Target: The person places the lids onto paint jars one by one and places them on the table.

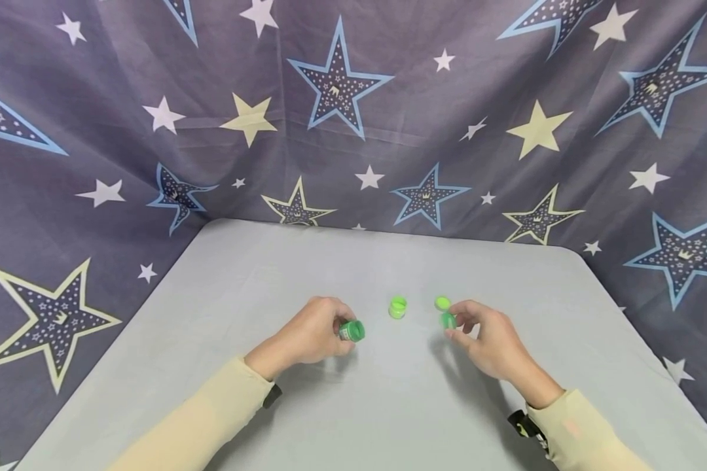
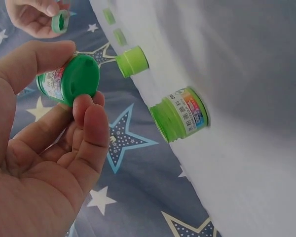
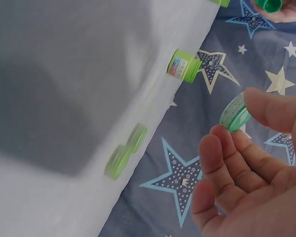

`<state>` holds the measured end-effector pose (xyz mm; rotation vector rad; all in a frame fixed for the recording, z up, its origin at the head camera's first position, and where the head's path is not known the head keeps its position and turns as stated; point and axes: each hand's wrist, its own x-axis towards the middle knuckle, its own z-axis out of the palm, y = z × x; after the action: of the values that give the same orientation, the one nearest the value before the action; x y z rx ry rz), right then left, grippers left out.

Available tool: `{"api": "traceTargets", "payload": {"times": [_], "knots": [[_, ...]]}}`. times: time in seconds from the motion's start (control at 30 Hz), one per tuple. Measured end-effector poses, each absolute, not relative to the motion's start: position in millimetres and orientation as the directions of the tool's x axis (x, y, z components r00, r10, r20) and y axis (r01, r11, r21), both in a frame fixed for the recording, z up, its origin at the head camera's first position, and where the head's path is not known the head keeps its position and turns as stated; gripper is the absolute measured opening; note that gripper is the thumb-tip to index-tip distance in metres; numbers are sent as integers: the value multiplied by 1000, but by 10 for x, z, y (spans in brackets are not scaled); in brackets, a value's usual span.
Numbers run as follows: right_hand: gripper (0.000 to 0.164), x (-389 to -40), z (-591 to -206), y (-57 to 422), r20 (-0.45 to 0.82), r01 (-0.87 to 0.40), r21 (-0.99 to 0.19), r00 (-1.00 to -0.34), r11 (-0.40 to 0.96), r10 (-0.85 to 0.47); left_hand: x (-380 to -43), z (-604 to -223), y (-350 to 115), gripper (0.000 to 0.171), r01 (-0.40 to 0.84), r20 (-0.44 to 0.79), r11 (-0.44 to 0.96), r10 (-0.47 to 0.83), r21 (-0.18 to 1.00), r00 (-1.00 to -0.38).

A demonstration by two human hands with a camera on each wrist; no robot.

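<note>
My left hand (image 1: 317, 332) grips a small dark green paint jar (image 1: 351, 331) between thumb and fingers, its mouth uncovered and tilted to the right. A printed label shows on the jar's side in the left wrist view. My right hand (image 1: 488, 335) pinches a translucent green lid (image 3: 235, 112) by its edge, above the table. Between the hands stands an uncovered light green jar (image 1: 397, 307). Another labelled light green jar (image 2: 180, 114) appears nearer in the left wrist view. Beside my right hand lies a light green lid (image 1: 442, 303); the right wrist view shows a second lid (image 3: 117, 161) next to it.
A pale grey cloth covers the table (image 1: 330, 405). Behind it and along both sides hangs a dark curtain (image 1: 389, 150) printed with stars. Each wrist wears a dark strap (image 1: 528, 428) at the sleeve.
</note>
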<state>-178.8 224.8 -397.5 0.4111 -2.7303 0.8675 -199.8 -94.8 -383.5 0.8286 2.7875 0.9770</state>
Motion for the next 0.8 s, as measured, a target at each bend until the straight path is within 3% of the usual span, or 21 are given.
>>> {"api": "traceTargets", "payload": {"times": [0.8], "knots": [[32,-1593,-3928,1936,317,-406,-560,-910,722,-266,-1908,-3846,-770,27,493,101,633,551,596,-829]]}}
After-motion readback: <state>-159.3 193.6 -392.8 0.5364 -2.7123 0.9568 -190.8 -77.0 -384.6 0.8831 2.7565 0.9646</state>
